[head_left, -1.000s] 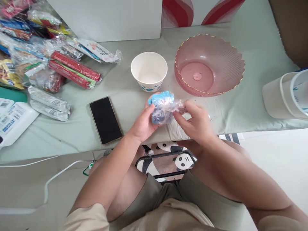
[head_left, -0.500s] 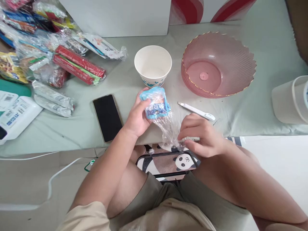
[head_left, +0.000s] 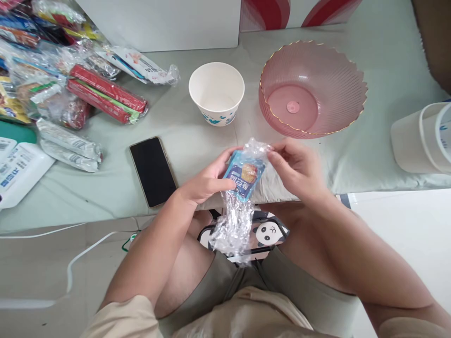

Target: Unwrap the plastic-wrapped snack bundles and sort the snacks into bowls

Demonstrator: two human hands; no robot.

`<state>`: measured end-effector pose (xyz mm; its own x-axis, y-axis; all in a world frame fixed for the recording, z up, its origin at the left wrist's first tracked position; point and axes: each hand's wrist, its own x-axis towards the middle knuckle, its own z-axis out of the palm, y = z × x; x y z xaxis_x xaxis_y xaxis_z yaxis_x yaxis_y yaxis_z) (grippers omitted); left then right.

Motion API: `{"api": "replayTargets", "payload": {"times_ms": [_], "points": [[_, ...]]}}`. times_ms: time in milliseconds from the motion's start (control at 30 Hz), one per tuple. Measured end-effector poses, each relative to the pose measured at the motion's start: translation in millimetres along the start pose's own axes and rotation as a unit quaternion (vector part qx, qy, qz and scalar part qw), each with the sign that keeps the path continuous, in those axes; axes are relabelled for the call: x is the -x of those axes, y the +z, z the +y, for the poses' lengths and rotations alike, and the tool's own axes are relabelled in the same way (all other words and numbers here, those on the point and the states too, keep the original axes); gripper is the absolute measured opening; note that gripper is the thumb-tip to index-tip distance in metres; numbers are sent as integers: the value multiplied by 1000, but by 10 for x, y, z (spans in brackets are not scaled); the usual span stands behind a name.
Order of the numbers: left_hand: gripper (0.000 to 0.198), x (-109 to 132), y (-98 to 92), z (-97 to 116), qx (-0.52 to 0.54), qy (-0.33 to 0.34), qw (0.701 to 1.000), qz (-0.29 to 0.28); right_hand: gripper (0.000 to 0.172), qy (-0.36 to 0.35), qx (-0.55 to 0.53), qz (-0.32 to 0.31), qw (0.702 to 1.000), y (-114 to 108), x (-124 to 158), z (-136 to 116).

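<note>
Near the table's front edge, my left hand [head_left: 214, 180] grips a small blue snack packet [head_left: 245, 176] with white lettering and a picture of food on it. Clear plastic wrap [head_left: 234, 225] surrounds the packet and hangs crumpled below it, over my lap. My right hand [head_left: 298, 166] pinches the bunched upper end of that wrap, to the right of the packet. Beyond my hands stands a white paper cup [head_left: 216, 94] with blue leaf marks. A pink ribbed glass bowl [head_left: 313, 89] with a gold scalloped rim is to its right.
A black phone [head_left: 153, 171] lies left of my hands. Wrapped snacks [head_left: 105, 94] pile up at the back left, beside a white and green bottle [head_left: 21, 169]. White cups [head_left: 412, 141] stand at the right edge. A white box [head_left: 165, 23] is behind.
My right hand moved up from the wrap's lower end to its upper end. The packet turned and came lower, and the loose wrap now hangs down. The white utility knife is now hidden.
</note>
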<state>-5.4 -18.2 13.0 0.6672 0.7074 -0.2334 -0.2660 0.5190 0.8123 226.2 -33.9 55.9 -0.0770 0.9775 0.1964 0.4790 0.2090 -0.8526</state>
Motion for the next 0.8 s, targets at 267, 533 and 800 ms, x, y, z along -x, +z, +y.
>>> {"api": "replayTargets", "payload": {"times_ms": [267, 533, 800], "points": [[55, -36, 30, 51, 79, -62, 995, 12, 17, 91, -115, 98, 984, 68, 2, 84], [79, -189, 117, -143, -118, 170, 967, 147, 34, -136, 103, 44, 984, 323, 194, -38], [85, -181, 10, -180, -123, 171, 962, 173, 13, -47, 139, 117, 982, 128, 31, 114]]}}
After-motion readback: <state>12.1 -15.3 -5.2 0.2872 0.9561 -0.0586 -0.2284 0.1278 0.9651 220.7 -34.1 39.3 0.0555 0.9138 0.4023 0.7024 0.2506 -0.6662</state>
